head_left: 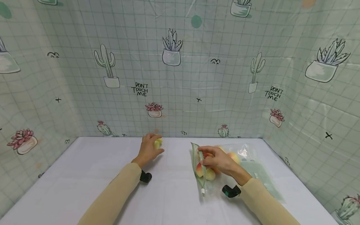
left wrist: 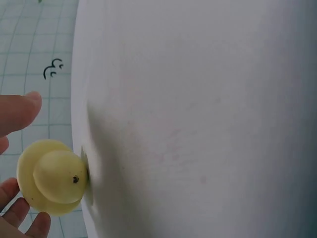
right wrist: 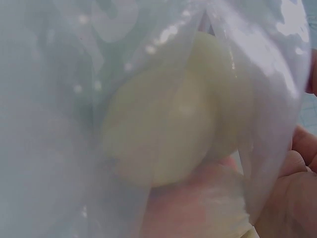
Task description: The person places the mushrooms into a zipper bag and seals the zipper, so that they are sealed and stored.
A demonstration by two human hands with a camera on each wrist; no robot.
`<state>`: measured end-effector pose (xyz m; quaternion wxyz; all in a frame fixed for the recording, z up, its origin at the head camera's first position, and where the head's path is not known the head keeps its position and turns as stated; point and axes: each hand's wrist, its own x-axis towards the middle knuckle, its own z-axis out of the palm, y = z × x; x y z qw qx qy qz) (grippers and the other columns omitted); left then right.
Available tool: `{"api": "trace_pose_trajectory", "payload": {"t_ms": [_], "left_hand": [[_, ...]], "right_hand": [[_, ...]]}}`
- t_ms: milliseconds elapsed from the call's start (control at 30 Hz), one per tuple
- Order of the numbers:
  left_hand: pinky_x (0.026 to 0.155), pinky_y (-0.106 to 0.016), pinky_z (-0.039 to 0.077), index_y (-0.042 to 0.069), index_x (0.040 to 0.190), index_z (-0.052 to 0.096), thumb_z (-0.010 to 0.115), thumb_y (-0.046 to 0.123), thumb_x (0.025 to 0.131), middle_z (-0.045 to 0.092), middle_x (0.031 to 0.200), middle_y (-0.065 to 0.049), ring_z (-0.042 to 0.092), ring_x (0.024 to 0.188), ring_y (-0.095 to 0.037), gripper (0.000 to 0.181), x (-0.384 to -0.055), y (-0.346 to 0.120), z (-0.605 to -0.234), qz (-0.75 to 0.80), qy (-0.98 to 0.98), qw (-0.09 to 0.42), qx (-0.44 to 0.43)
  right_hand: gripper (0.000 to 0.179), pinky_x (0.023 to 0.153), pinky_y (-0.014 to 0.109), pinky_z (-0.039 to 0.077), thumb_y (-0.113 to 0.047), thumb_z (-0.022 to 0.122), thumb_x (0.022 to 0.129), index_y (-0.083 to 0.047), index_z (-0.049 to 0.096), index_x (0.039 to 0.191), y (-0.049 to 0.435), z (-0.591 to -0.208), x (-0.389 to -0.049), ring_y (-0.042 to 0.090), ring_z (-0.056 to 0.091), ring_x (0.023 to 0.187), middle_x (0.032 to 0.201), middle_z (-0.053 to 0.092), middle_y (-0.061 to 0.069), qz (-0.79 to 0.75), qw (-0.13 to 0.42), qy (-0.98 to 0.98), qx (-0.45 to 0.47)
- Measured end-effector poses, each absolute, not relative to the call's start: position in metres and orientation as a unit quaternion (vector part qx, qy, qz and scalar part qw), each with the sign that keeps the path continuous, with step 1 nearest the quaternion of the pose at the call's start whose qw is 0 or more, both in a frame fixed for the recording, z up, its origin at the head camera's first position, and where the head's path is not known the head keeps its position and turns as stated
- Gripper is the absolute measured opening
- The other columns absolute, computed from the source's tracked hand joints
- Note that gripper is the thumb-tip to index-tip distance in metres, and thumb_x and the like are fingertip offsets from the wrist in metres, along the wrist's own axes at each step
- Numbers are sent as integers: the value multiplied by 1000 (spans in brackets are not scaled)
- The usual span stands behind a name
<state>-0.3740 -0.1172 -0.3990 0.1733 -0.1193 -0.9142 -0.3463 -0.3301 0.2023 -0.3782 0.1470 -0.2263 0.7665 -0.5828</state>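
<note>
At the far side of the table, my left hand (head_left: 148,149) is around a pale yellow fruit (head_left: 157,144). In the left wrist view the yellow fruit (left wrist: 62,176) shows two overlapping round forms and a dark spot; I cannot tell whether it is one piece or two. Fingertips (left wrist: 38,225) touch its near side, while the thumb stands apart. My right hand (head_left: 217,160) pinches the edge of a clear zip bag (head_left: 203,179) near its mouth, which gapes to the left. Inside lie several red-and-yellow peaches (head_left: 199,170) and pale yellow fruits (right wrist: 158,129), blurred by the plastic.
A white-covered table (head_left: 174,193) carries everything. The bag's pale green lower part (head_left: 257,175) lies flat to the right of the fruit. Behind and at both sides hangs a checked curtain (head_left: 180,78) with cactus drawings.
</note>
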Motion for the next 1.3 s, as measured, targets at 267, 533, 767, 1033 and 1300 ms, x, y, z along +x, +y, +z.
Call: {"api": "trace_pose_trajectory", "payload": {"t_ms": [267, 533, 767, 1033, 1300], "left_hand": [[95, -53, 39, 7, 131, 55, 81, 13, 75, 40, 133, -18, 33, 124, -39, 61, -382, -123, -397, -352, -915, 175, -94], [93, -52, 43, 8, 142, 44, 76, 9, 77, 33, 135, -23, 41, 119, -39, 72, -392, -135, -401, -359, -921, 125, -86], [90, -50, 44, 12, 145, 38, 74, 9, 80, 37, 129, -24, 51, 105, -36, 75, -397, -135, -400, -369, -923, 83, -74], [87, -48, 44, 12, 144, 38, 73, 7, 82, 37, 128, -24, 49, 103, -33, 71, -394, -130, -395, -380, -920, 69, -70], [85, -45, 44, 12, 143, 40, 72, 5, 81, 37, 127, -23, 49, 100, -32, 70, -390, -126, -395, -391, -915, 63, -75]], "right_hand": [[63, 83, 38, 52, -5, 64, 82, 0, 42, 141, 203, -377, -330, 38, 22, 140, 149, 33, 21, -586, 147, 765, -222], [63, 83, 37, 52, -4, 63, 82, 0, 41, 141, 203, -379, -331, 37, 23, 139, 148, 34, 21, -586, 149, 764, -225], [62, 82, 37, 52, -4, 63, 83, 0, 42, 141, 204, -379, -331, 37, 23, 140, 149, 33, 21, -587, 150, 763, -227], [63, 84, 37, 52, -6, 64, 82, -1, 42, 141, 203, -376, -330, 36, 25, 139, 148, 34, 22, -589, 149, 763, -222], [63, 84, 38, 52, -6, 64, 83, 0, 41, 142, 204, -377, -330, 37, 23, 140, 149, 32, 22, -588, 151, 762, -225]]}}
